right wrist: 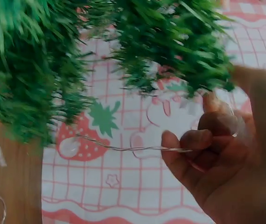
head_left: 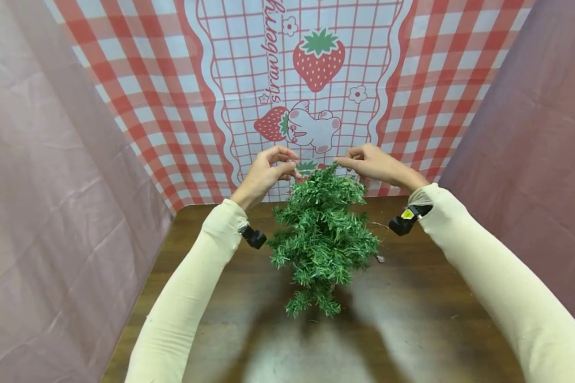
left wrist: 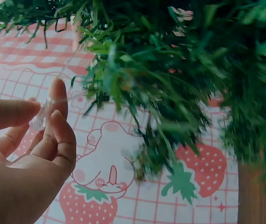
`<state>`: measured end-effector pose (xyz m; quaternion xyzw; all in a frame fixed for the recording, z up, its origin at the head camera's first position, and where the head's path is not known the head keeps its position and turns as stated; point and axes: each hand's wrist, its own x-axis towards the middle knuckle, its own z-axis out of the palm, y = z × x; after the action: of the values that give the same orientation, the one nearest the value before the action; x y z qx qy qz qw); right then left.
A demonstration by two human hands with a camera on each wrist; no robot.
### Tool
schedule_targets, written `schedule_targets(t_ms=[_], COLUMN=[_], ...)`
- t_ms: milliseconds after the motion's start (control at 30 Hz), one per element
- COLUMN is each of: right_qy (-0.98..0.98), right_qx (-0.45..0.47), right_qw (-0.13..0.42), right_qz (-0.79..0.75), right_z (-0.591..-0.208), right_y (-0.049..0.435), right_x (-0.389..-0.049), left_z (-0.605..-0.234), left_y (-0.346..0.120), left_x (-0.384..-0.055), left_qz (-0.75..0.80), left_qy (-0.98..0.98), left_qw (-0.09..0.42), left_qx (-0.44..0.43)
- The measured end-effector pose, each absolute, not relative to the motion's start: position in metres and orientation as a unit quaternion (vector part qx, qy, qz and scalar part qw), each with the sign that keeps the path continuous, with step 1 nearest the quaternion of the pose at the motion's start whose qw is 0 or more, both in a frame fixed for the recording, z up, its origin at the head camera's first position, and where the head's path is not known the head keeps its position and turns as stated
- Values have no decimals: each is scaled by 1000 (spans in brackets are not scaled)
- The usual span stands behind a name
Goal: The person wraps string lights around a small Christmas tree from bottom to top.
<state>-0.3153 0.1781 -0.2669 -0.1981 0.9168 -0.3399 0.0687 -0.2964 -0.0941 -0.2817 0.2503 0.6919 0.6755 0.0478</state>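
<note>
A small green artificial Christmas tree (head_left: 323, 229) stands on the wooden table between both hands. At the upper left of it my left hand (head_left: 263, 175) pinches a clear bulb (left wrist: 38, 120) of a string light between thumb and fingers. From that bulb, thin wire (left wrist: 72, 97) runs into the branches. My right hand (head_left: 376, 165) is at the treetop's right side, its fingers curled round the twisted light wire (right wrist: 142, 149); thumb and forefinger reach the top branch. Another clear bulb (right wrist: 69, 147) hangs at the wire's end in the right wrist view. Foliage hides much of the string.
A loose bulb (head_left: 380, 259) with wire shows at the tree's lower right, over the brown table (head_left: 230, 319). Behind stands a red-and-white strawberry-print cloth (head_left: 158, 96). Pink curtains (head_left: 52, 213) close off both sides.
</note>
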Motion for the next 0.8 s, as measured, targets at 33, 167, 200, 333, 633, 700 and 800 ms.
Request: schedule_targets(t_ms=[33, 167, 200, 333, 633, 700, 800], right_qy=[920, 922, 922, 925, 937, 935, 925], right_qx=[-190, -180, -184, -209, -191, -179, -162], right_qw=[79, 130, 142, 152, 54, 34, 12], right_qz=[-334, -316, -309, -279, -288, -305, -343], right_z=[-265, -256, -255, -254, -262, -265, -268], right_y=[181, 200, 205, 226, 259, 262, 266], right_x=[-315, -314, -313, -309, -303, -302, -301], left_z=[-284, -290, -291, -294, -290, -288, -290], left_y=[-95, -98, -100, -104, -104, -103, -101], left_x=[-299, -304, -305, -306, -292, -288, -287], left_qz=[674, 662, 658, 655, 635, 629, 633], left_qy=[695, 710, 714, 717, 738, 744, 740], left_qw=[43, 29, 25, 23, 15, 13, 12], left_qx=[248, 240, 239, 236, 227, 225, 226])
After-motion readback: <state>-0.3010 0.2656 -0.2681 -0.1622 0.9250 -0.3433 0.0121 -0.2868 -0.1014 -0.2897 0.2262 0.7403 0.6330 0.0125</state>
